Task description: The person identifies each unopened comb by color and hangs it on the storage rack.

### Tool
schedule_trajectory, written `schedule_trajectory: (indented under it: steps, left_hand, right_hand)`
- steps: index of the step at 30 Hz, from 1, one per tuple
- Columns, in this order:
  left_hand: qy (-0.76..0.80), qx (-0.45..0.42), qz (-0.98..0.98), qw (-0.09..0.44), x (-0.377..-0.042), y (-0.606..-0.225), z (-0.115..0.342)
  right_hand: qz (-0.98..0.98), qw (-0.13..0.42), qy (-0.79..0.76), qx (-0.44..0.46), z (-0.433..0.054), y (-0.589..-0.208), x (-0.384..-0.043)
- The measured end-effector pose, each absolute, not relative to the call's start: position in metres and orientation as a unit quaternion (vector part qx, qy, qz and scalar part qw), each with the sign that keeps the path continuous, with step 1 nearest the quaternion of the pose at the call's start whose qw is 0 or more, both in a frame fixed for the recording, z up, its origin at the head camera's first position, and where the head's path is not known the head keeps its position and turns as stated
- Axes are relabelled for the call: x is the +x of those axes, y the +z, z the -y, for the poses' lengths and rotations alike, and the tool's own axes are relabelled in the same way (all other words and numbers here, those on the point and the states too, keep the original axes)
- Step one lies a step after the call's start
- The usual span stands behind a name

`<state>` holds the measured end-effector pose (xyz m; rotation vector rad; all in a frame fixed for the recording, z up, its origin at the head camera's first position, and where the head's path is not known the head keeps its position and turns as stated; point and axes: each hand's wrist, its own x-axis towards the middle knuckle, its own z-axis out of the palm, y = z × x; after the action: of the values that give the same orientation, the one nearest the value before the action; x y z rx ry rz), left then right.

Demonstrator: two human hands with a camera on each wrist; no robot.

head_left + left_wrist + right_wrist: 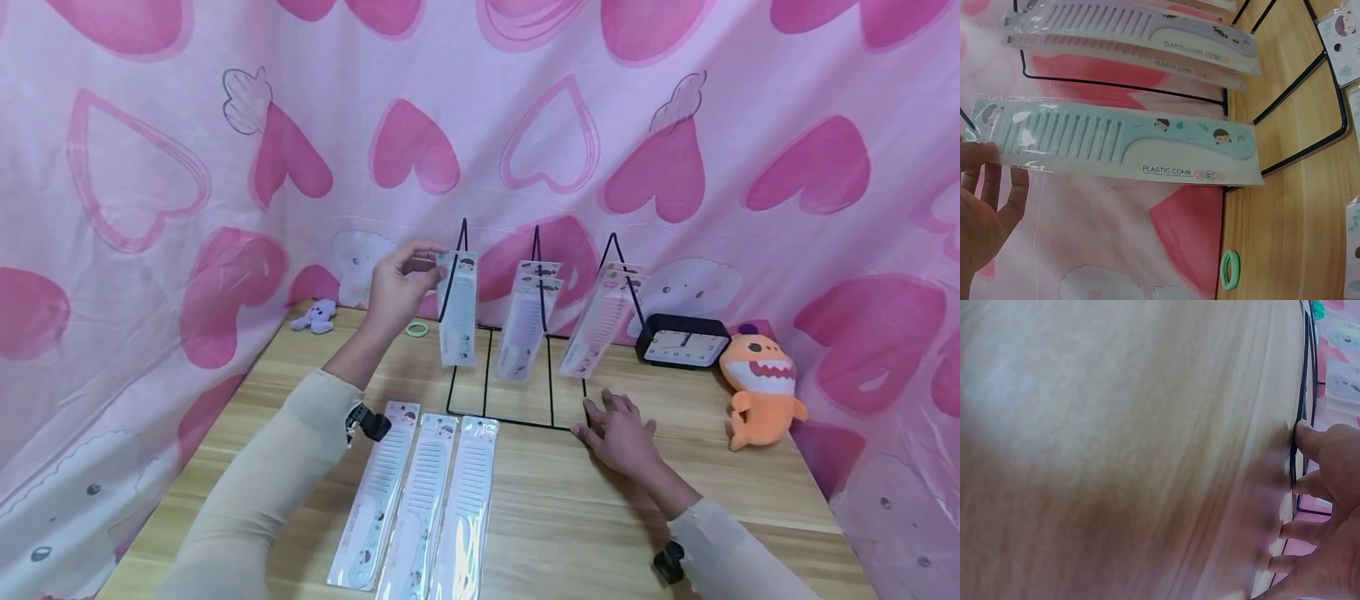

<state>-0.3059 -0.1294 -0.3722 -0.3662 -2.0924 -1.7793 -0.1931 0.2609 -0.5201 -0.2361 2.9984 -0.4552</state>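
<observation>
A light green plastic comb in a clear packet (459, 321) hangs upright at the left hook of a black wire rack (517, 423). At the packet's top edge my left hand (402, 283) pinches it between thumb and fingers; the left wrist view shows the comb (1129, 140) lengthwise. My right hand (622, 435) rests at the rack's front right corner, fingers spread on the table and thumb touching the wire. Purple packaged combs (522, 321) hang from the middle hook and pink ones (600, 321) from the right hook.
Three packaged combs (416, 500) lie side by side on the wooden table (585, 533), front left. A green ring (417, 329) and a purple plush toy (317, 317) sit behind. To the right stand a black clock (682, 342) and an orange shark plush (761, 392).
</observation>
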Motion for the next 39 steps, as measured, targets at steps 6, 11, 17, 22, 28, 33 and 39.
schedule_trajectory:
  steps: [6,11,17,22,28,33,39]
  left_hand:
    - [-0.619,-0.132,0.749,0.194,-0.309,-0.370,0.129]
    - [-0.626,-0.137,0.742,0.194,-0.310,-0.371,0.129]
    - [-0.628,-0.143,0.740,0.192,-0.312,-0.374,0.131]
    - [-0.638,-0.149,0.732,0.185,-0.312,-0.376,0.134]
    - [-0.661,-0.141,0.719,0.161,-0.311,-0.379,0.141]
    - [-0.636,-0.122,0.746,0.158,-0.308,-0.388,0.157]
    - [-0.563,-0.076,0.810,0.148,-0.300,-0.407,0.188]
  right_hand:
    - [-0.984,0.053,-0.152,-0.076,-0.261,-0.522,-0.194]
    - [-0.984,0.051,-0.149,-0.078,-0.261,-0.523,-0.194]
    - [-0.985,0.054,-0.146,-0.075,-0.261,-0.525,-0.193]
    - [-0.985,0.053,-0.149,-0.074,-0.260,-0.525,-0.193]
    - [-0.984,0.050,-0.153,-0.073,-0.260,-0.524,-0.195]
    - [-0.984,0.050,-0.155,-0.072,-0.260,-0.524,-0.194]
    - [-0.984,0.049,-0.156,-0.072,-0.260,-0.524,-0.194]
